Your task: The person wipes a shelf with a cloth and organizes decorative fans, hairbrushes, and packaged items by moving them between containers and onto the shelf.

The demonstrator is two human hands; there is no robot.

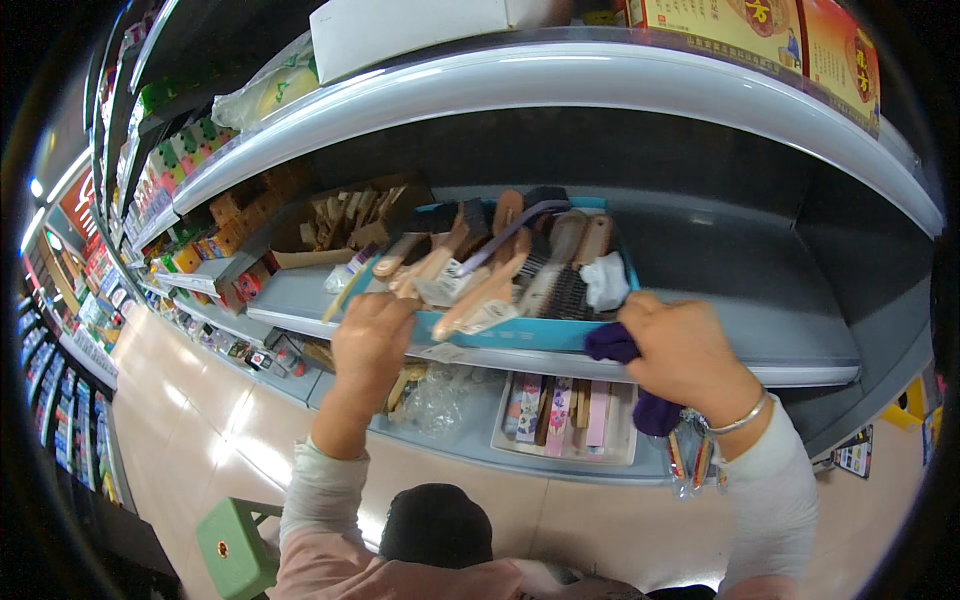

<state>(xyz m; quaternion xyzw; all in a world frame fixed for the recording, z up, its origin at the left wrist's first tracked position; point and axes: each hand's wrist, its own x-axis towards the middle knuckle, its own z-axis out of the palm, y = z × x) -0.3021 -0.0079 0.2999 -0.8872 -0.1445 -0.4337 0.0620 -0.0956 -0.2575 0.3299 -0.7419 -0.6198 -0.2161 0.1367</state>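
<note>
A shallow blue box full of hairbrushes sits on the middle shelf, its front wall by the shelf's edge. My left hand closes over its front left corner. At the front right corner, my right hand grips the box and also has a dark purple cloth in its fingers, part of it hanging below. Among the contents are wooden-handled brushes, a long purple handle, a black-bristled brush and a crumpled white wad. Both hands look slightly blurred.
Left of the box stands a cardboard carton of small wooden pieces. Above runs the upper shelf's rounded edge. Below are a white tray and crumpled clear plastic. A green stool stands on the tiled floor at lower left.
</note>
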